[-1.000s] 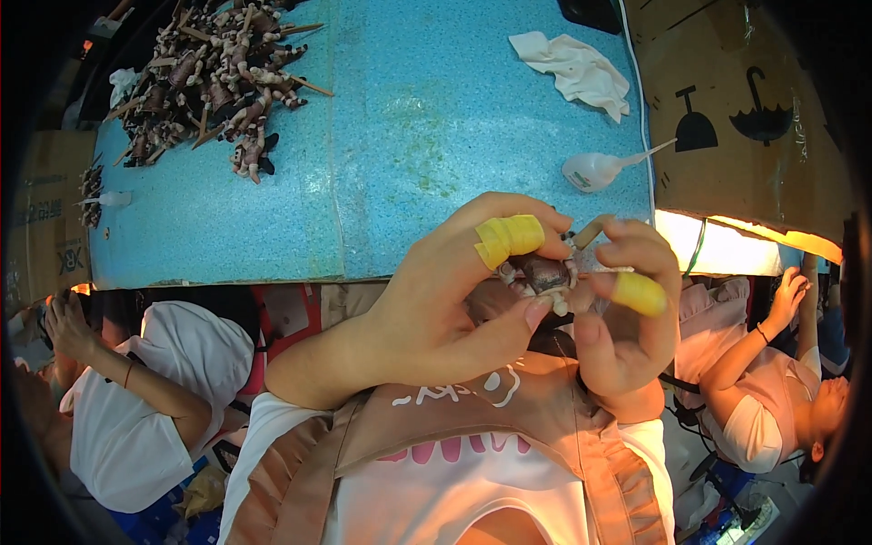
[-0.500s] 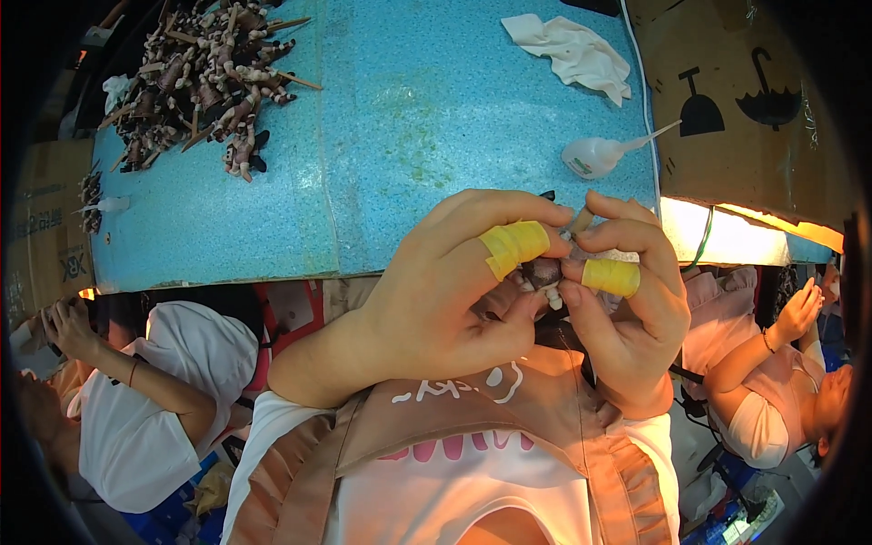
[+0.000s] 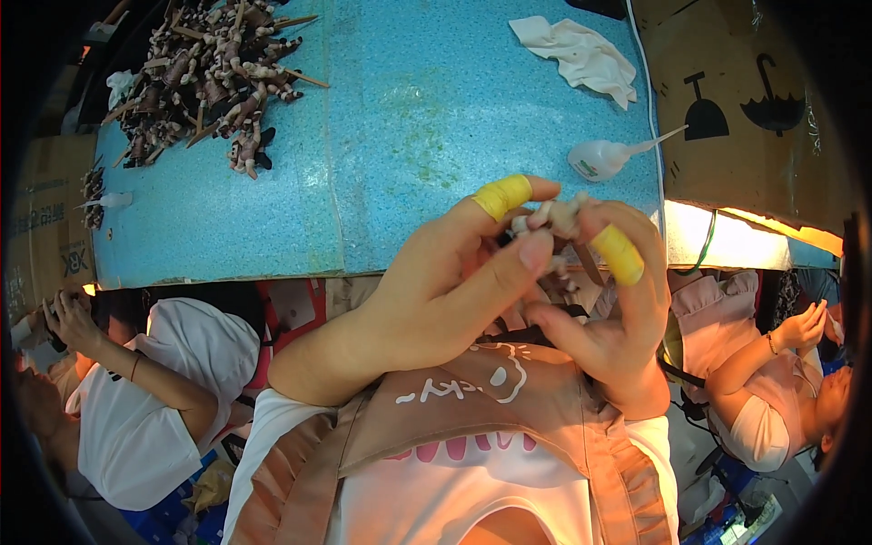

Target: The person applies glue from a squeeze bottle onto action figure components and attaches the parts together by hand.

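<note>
A small figurine (image 3: 556, 218) with pale limbs and dark parts is held between my two hands in front of my chest, just past the table's near edge. My left hand (image 3: 445, 282) is closed on it, the thumb pressed along its side; yellow tape wraps the index finger. My right hand (image 3: 622, 291) has its taped index finger against the figurine's right end, the other fingers curled beneath. Fingers hide much of the figurine, and a thin brownish piece shows below it.
A heap of similar figurines with wooden sticks (image 3: 204, 82) covers the far left of the blue table (image 3: 391, 182). A white cloth (image 3: 581, 54) and a squeeze bottle (image 3: 599, 159) lie at right, beside a cardboard box (image 3: 745, 163). Co-workers sit on both sides.
The figurine has been turned over and raised slightly, so its pale limbs now face up. My left thumb has moved up onto it, and my right fingers have spread a little.
</note>
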`<state>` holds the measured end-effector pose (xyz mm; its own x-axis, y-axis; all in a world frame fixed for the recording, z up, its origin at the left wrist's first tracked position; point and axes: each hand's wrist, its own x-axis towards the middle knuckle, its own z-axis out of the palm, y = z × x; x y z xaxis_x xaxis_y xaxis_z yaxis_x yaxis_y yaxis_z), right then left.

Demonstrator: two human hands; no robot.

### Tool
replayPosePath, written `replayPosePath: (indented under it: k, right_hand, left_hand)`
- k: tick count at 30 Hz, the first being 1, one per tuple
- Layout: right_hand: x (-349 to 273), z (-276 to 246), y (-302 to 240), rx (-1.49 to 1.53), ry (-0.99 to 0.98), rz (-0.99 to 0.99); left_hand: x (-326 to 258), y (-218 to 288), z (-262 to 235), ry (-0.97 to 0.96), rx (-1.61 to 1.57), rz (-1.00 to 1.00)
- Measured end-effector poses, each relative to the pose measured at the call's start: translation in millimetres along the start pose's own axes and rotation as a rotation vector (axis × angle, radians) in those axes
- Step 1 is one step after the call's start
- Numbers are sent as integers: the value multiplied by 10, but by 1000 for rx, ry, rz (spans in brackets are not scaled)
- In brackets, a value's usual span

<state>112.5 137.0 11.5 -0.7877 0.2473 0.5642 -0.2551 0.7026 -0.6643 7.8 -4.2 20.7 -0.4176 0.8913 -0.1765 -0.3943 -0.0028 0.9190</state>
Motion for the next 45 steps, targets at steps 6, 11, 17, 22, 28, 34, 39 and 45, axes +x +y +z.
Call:
replayPosePath:
  k: [6, 11, 17, 22, 28, 34, 39, 45]
  right_hand:
    - [-24, -141, 36, 194, -111, 187]
    - [-50, -159, 27, 345, -167, 196]
    - [-85, -104, -2, 425, -108, 373]
    - [-66, -145, 21, 379, -164, 277]
    - [-63, -112, -9, 425, -101, 311]
    - [-110, -68, -49, 424, -86, 392]
    - [-75, 30, -28, -25, -54, 3]
    - [-110, 123, 42, -142, 2, -80]
  left_hand:
    - [-35, 43, 63, -51, -245, -24]
    - [-73, 70, 49, -30, -231, -152]
    - [-54, 65, 40, -39, -202, -58]
    - [-71, 12, 51, -48, -228, -38]
    - [-46, -29, 56, -83, -204, 78]
    - [-18, -59, 44, -141, -87, 209]
    - [-30, 2, 27, -135, -410, 60]
    - [31, -55, -34, -125, -303, 109]
